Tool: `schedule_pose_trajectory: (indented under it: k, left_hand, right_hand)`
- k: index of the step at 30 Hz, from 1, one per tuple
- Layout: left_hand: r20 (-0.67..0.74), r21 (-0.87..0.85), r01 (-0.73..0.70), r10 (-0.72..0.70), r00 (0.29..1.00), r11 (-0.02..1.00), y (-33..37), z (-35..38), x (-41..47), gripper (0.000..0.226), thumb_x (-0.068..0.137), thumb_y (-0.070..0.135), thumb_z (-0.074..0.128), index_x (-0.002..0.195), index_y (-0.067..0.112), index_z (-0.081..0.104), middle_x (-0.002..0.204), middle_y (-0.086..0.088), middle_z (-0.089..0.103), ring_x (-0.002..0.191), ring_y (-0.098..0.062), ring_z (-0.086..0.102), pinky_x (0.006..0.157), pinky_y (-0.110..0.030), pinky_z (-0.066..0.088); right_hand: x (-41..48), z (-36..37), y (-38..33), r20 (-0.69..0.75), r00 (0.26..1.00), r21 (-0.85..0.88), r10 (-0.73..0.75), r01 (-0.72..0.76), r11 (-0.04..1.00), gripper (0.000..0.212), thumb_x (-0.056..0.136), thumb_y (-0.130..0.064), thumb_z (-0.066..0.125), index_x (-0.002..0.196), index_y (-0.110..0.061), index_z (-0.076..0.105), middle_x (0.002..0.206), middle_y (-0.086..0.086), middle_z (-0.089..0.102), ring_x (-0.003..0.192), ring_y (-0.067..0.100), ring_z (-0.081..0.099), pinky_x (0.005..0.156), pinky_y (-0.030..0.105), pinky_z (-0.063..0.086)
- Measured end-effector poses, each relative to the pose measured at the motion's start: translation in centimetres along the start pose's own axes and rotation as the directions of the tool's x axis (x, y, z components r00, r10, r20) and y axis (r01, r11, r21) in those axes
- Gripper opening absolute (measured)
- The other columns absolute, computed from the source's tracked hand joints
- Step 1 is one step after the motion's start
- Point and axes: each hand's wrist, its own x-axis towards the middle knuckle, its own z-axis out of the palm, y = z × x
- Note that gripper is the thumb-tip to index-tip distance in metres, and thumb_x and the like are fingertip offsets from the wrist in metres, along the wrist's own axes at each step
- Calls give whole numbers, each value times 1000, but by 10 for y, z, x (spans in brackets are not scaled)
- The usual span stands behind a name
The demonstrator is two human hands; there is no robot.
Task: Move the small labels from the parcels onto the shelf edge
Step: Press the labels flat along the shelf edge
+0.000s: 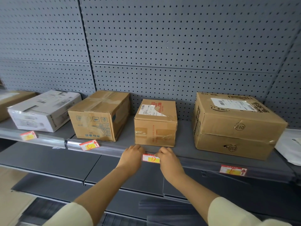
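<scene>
A small red, white and yellow label marked D (pixel 150 158) sits on the clear strip of the shelf edge (pixel 112 152), below a small brown parcel (pixel 155 124). My left hand (pixel 132 154) holds its left end and my right hand (pixel 167 158) holds its right end, fingers curled on it. A label marked C (pixel 89 145) is on the edge below a taped brown parcel (pixel 100 116). A label marked E (pixel 232 170) is below the large brown parcel (pixel 234 126). Another label (pixel 28 135) lies under a white parcel (pixel 44 110).
A grey pegboard wall (pixel 162 46) backs the shelf. A white bag (pixel 290 145) lies at the far right and another brown box (pixel 9 101) at the far left. Lower grey shelves (pixel 65 168) stick out beneath the shelf edge.
</scene>
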Motion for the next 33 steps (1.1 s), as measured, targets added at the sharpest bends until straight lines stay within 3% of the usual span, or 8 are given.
schedule_pose_trajectory:
  k: [9,17,20,22,25,28,33]
  left_hand:
    - [-27,-104,74,-77,997,992,-11,0,-12,42,87,1,48,124,19,58,124,-3,58,114,-22,53,94,-29,42]
    - [-30,-108,95,-99,995,990,-31,3,-29,42,87,3,48,124,20,57,125,-1,57,115,-21,53,95,-30,43]
    - [-48,-89,68,-73,996,994,-47,0,-29,41,88,4,47,125,19,56,127,-2,55,116,-22,52,95,-30,41]
    - [-50,-83,46,-50,997,996,-62,-6,-29,43,87,3,47,126,18,56,127,-3,55,117,-23,52,95,-31,40]
    - [-49,-80,9,-13,999,997,-94,-11,-30,45,85,2,46,127,16,55,127,-6,55,118,-26,51,96,-33,39]
    - [-37,-97,-5,1,999,995,-138,-20,-36,46,84,2,47,126,16,55,128,-6,55,119,-27,50,96,-33,39]
    - [-39,-126,35,-40,998,991,-215,-37,-51,46,82,1,47,124,17,56,124,-6,57,114,-29,53,89,-34,40]
  right_hand:
    - [-12,-12,13,-90,988,55,124,-120,991,29,90,-7,52,110,-18,69,109,-1,62,107,18,52,82,32,51]
    - [-18,-9,17,-182,969,78,165,-153,985,22,89,-7,55,99,-14,74,100,2,67,97,21,57,78,35,52]
    - [-12,2,-1,-102,995,-50,15,-21,999,18,71,-2,73,83,-15,75,82,-2,66,82,19,58,67,31,54]
    - [-2,15,-19,-53,995,-98,-85,79,992,20,64,-1,75,77,-16,73,76,-3,64,76,19,57,62,31,54]
    - [15,28,-62,-75,991,-73,-114,109,991,18,74,-1,65,87,-12,73,86,2,66,86,24,58,72,38,54]
    - [30,38,-111,-63,997,-47,-54,51,998,24,85,-4,53,102,-8,70,104,6,64,101,25,53,86,38,48]
    - [58,54,-177,-28,999,5,-37,37,999,30,89,-4,49,114,-11,65,115,3,59,111,22,48,89,32,43]
